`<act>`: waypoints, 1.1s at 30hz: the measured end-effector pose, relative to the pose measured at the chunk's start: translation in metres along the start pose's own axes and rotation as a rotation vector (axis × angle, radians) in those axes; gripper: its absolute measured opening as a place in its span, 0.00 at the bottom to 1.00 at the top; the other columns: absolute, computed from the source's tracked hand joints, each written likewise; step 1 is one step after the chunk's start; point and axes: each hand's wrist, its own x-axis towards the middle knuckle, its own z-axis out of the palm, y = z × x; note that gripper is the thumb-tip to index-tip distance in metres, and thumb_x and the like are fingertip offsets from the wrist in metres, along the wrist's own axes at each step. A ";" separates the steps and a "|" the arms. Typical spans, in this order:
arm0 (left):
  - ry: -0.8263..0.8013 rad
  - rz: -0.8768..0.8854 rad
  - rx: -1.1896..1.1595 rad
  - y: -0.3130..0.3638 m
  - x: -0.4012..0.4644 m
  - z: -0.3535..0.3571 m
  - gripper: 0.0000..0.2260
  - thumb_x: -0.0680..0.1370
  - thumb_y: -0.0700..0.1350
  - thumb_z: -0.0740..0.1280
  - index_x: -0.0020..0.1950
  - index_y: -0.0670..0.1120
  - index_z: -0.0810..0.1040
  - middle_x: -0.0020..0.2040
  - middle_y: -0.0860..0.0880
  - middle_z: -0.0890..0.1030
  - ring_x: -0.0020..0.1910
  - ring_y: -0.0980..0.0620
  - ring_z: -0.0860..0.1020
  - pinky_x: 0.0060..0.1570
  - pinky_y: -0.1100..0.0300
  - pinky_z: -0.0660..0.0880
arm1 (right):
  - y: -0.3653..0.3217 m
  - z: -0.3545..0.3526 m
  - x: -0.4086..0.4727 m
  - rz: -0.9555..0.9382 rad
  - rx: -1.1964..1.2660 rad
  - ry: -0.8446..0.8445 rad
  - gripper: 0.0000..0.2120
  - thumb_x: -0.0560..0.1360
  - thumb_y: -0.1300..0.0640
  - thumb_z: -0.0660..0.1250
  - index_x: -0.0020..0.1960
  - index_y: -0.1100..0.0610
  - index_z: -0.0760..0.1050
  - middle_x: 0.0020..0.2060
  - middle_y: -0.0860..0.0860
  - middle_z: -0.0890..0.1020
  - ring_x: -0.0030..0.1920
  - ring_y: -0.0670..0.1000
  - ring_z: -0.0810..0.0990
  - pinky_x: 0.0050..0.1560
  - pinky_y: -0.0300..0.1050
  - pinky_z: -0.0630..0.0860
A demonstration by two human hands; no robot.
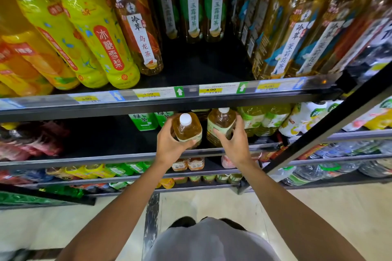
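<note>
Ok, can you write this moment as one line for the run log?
place: drinks shelf | left hand: grips left tea bottle | right hand: grips right tea bottle | both: white-capped | resting or lifted: cannot tell

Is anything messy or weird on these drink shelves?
Nothing is spilled or broken. One odd spot: on the top shelf, the green-label tea bottles stand far back, leaving a bare gap, while the bottles beside them reach the front edge.
</note>
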 end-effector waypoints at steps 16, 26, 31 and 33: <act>-0.083 -0.014 -0.007 -0.032 0.005 0.020 0.42 0.76 0.47 0.76 0.81 0.59 0.53 0.75 0.51 0.71 0.74 0.54 0.71 0.72 0.44 0.71 | 0.006 0.019 -0.025 -0.048 0.078 0.154 0.38 0.81 0.51 0.67 0.81 0.40 0.46 0.79 0.43 0.59 0.79 0.47 0.61 0.73 0.62 0.68; -0.130 0.100 -0.066 -0.028 -0.008 0.024 0.34 0.85 0.43 0.63 0.82 0.62 0.48 0.81 0.61 0.59 0.79 0.59 0.61 0.75 0.63 0.64 | 0.010 0.007 -0.021 -0.044 -0.004 0.116 0.26 0.85 0.52 0.59 0.79 0.41 0.53 0.77 0.45 0.64 0.77 0.48 0.65 0.72 0.61 0.70; -0.100 0.109 -0.049 -0.020 -0.016 0.026 0.31 0.85 0.40 0.61 0.84 0.50 0.49 0.80 0.54 0.57 0.77 0.69 0.58 0.69 0.76 0.61 | 0.000 0.008 -0.030 -0.073 -0.021 0.089 0.32 0.84 0.50 0.60 0.80 0.38 0.45 0.79 0.44 0.61 0.77 0.48 0.64 0.73 0.61 0.69; -0.074 0.119 -0.076 -0.019 -0.024 0.030 0.29 0.85 0.39 0.60 0.84 0.49 0.51 0.80 0.51 0.59 0.76 0.67 0.59 0.67 0.76 0.63 | -0.003 0.012 -0.031 -0.101 -0.023 0.098 0.35 0.84 0.52 0.62 0.81 0.38 0.45 0.80 0.42 0.59 0.78 0.47 0.63 0.72 0.61 0.70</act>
